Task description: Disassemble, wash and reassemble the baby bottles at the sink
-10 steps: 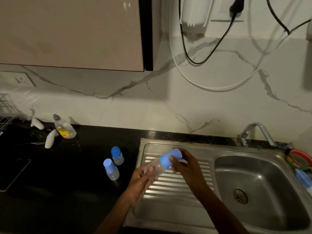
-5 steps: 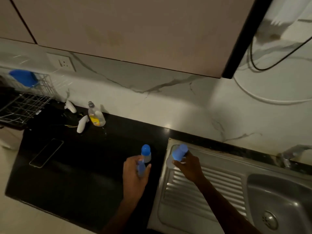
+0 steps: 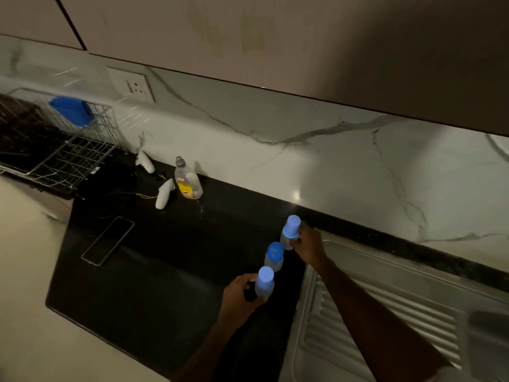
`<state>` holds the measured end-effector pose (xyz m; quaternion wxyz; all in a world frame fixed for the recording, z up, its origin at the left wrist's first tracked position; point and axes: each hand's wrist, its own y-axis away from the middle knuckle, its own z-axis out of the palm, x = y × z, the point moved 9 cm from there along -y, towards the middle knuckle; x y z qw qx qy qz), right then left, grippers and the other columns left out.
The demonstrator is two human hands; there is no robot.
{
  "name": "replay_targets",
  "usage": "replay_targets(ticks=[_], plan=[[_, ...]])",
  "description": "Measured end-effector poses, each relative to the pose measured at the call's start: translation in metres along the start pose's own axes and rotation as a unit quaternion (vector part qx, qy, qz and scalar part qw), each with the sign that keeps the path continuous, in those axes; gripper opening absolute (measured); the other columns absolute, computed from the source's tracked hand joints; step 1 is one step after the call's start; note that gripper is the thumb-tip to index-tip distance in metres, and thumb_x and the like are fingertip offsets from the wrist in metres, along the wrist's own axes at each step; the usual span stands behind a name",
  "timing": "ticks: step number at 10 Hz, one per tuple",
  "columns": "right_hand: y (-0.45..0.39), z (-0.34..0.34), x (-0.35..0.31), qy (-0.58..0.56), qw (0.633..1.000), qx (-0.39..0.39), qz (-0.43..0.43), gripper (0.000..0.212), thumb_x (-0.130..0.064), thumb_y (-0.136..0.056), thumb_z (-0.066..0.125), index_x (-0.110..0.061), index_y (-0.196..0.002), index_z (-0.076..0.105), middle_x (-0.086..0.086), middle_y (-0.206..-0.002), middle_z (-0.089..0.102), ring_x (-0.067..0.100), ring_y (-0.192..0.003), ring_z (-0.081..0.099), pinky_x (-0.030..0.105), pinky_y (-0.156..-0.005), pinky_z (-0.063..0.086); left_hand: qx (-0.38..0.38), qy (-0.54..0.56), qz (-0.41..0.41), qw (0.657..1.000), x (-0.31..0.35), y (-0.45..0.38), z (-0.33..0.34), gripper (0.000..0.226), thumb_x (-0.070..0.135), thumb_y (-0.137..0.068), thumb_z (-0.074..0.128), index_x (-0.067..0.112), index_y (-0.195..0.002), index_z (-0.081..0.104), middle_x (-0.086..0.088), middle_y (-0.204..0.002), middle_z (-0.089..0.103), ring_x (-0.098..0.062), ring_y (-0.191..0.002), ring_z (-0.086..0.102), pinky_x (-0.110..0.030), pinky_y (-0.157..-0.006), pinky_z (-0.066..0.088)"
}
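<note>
It was a home kitchen: a black stone desk (image 3: 154, 266) ran under a marble-patterned backsplash (image 3: 316, 172) and wall cabinets (image 3: 248, 37), with a steel sink drainboard (image 3: 399, 307), a wire dish rack (image 3: 63, 155) and a dish soap bottle (image 3: 187, 180).

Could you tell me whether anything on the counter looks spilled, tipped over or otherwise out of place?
Nothing stands out. The three baby bottles stand upright and capped on the black counter, the left hand and right hand each holding one. No spill shows.
</note>
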<state>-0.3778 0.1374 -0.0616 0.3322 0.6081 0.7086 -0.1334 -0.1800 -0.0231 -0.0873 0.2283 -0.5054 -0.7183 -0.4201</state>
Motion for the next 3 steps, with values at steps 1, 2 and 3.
replay_targets(ticks=[1, 2, 3], plan=[[-0.012, 0.013, 0.007, -0.003, 1.000, -0.013, -0.006, 0.051, -0.016, -0.085, 0.078, -0.011, -0.131, 0.055, 0.009, -0.129, 0.065, 0.025, -0.121, 0.061, 0.043, -0.104, 0.049, 0.045, 0.013, 0.018, 0.999, -0.013, -0.003, -0.002, 0.043, 0.035, -0.080, 0.082, 0.048, -0.111, 0.055, 0.025, -0.114, 0.061, 0.015, -0.108, 0.056, -0.019, -0.096, 0.051], [-0.011, 0.013, 0.008, 0.010, 0.999, -0.029, -0.014, 0.056, -0.016, -0.084, 0.079, -0.012, -0.134, 0.054, 0.008, -0.132, 0.063, 0.024, -0.124, 0.060, 0.046, -0.106, 0.047, 0.049, -0.009, 0.048, 0.998, -0.017, -0.006, 0.001, 0.050, 0.027, -0.079, 0.084, 0.042, -0.118, 0.057, 0.026, -0.120, 0.060, 0.011, -0.112, 0.055, -0.012, -0.094, 0.047], [-0.009, 0.020, 0.015, 0.021, 0.998, -0.030, -0.041, 0.080, -0.015, -0.080, 0.083, -0.011, -0.148, 0.042, 0.009, -0.146, 0.053, 0.026, -0.136, 0.050, 0.045, -0.114, 0.040, 0.059, -0.018, 0.078, 0.995, -0.028, -0.017, 0.000, 0.062, 0.014, -0.078, 0.081, 0.036, -0.129, 0.055, 0.018, -0.130, 0.059, 0.001, -0.118, 0.057, -0.021, -0.100, 0.049]])
